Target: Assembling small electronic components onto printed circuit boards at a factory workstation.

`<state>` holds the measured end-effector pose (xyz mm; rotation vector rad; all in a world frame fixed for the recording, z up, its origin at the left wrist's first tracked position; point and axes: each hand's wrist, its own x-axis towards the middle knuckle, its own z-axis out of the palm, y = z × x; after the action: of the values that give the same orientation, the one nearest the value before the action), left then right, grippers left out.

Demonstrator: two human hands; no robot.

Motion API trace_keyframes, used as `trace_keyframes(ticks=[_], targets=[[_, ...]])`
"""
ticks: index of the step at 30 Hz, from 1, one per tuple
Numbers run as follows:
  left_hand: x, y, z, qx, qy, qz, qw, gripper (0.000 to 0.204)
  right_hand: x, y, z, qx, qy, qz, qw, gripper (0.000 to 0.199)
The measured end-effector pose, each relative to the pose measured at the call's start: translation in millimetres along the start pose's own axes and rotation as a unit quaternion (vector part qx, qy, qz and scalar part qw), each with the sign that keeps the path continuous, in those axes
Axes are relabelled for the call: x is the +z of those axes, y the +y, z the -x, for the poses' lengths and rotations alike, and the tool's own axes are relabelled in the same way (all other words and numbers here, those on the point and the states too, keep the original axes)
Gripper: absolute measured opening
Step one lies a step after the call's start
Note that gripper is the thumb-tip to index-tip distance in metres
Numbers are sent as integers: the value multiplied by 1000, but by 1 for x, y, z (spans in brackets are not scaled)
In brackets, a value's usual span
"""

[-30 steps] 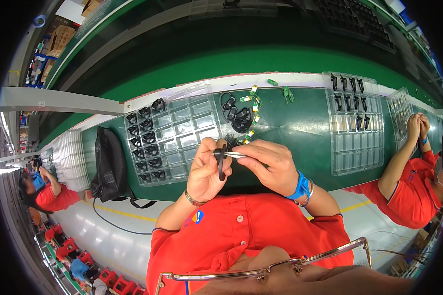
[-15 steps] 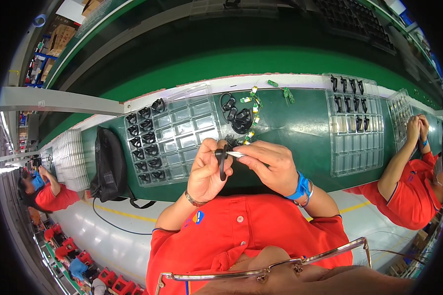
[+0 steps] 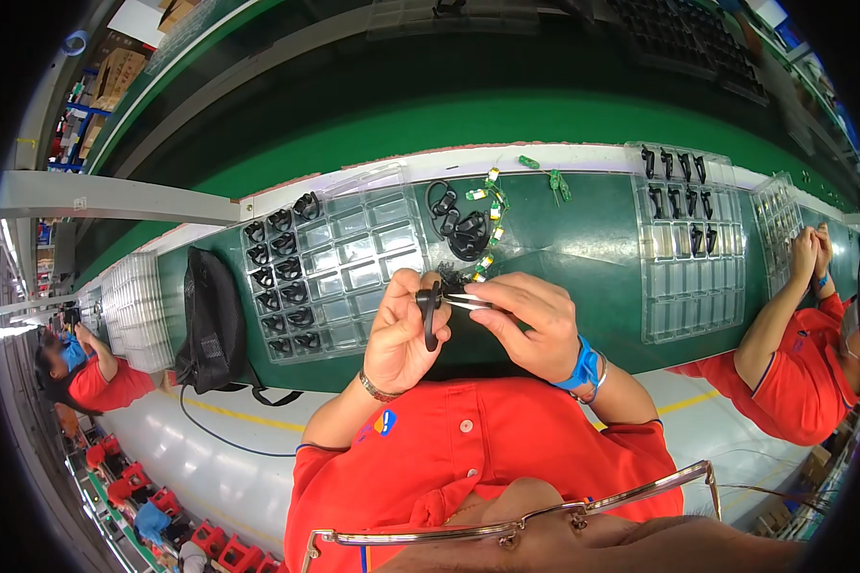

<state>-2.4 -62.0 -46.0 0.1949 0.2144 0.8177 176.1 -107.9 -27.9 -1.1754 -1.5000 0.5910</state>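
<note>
Between the fingers of my left hand is a black ear-hook earphone part, held upright in front of my chest. My right hand pinches a pair of pale tweezers, whose tips point left at the part; whether they touch it I cannot tell. Just beyond my fingers lie several black ear-hook parts in a loose pile. Beside them, small green circuit boards with white and yellow pieces form a line. A dark, bristly clump shows behind the held part.
A clear compartment tray on the left holds black ear-hook parts in its left columns. Another tray on the right carries black pieces in its far rows. A black bag lies left. Co-workers in red sit at both sides, one at right.
The tweezers' prongs now stand visibly apart, where they looked closed together before. My right fingers have shifted slightly; my left hand holds the earphone part in nearly the same place.
</note>
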Motion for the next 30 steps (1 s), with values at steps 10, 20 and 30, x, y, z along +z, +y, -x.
trace_keyframes(ticks=[10, 20, 30], targets=[[0, 0, 1, -2, 6, -8, 1000, 24, 1, 3, -3, -42, 6, 34, 999, 26], [-1, 0, 1, -2, 0, -16, 1000, 23, 3, 4, -3, -41, 4, 23, 999, 26], [-3, -1, 2, 35, -9, -89, 995, 21, 4, 5, -2, 6, -11, -13, 1000, 22]])
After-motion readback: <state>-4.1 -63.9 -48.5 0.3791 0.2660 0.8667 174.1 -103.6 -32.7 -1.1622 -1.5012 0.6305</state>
